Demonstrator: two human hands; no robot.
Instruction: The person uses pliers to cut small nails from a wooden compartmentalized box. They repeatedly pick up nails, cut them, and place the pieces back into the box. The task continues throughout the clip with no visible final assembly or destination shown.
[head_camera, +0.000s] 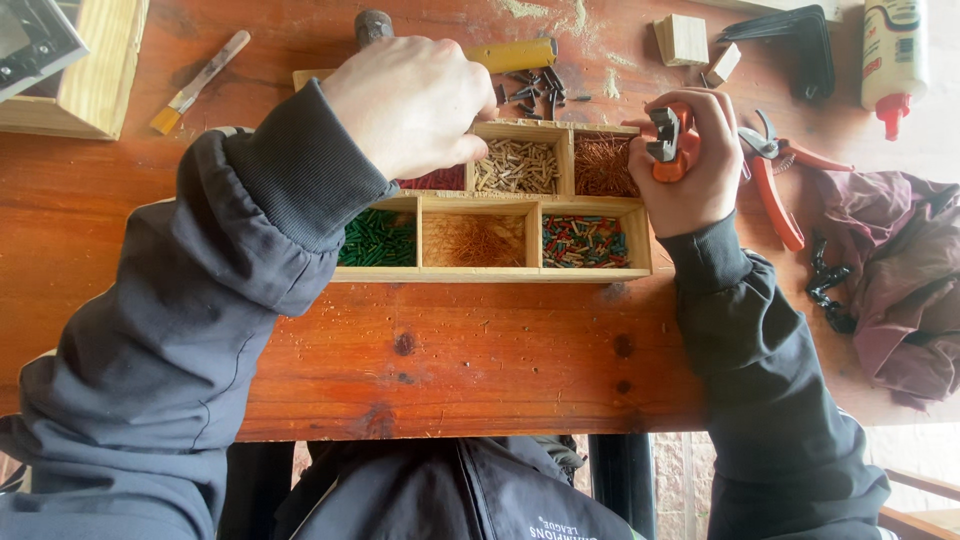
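The right hand (690, 165) has its grip closed around one orange-handled wire stripper (668, 142), just off the right end of the wooden compartment tray (490, 274) near the bench's (480, 350) far edge. The left hand (410, 105), fingers pinched together, dips into the tray's back row; whether it holds anything cannot be told. Six compartments show, and a second orange-handled cutter (780, 185) lies beside the right hand.

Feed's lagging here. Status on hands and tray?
Left hand over tray, fingers at red pieces. Right hand grips orange tool. Nothing blocking.

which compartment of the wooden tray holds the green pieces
The front-left compartment of the wooden tray, just under the left hand's sleeve. Its neighbours hold coppery strands and mixed-colour pieces.
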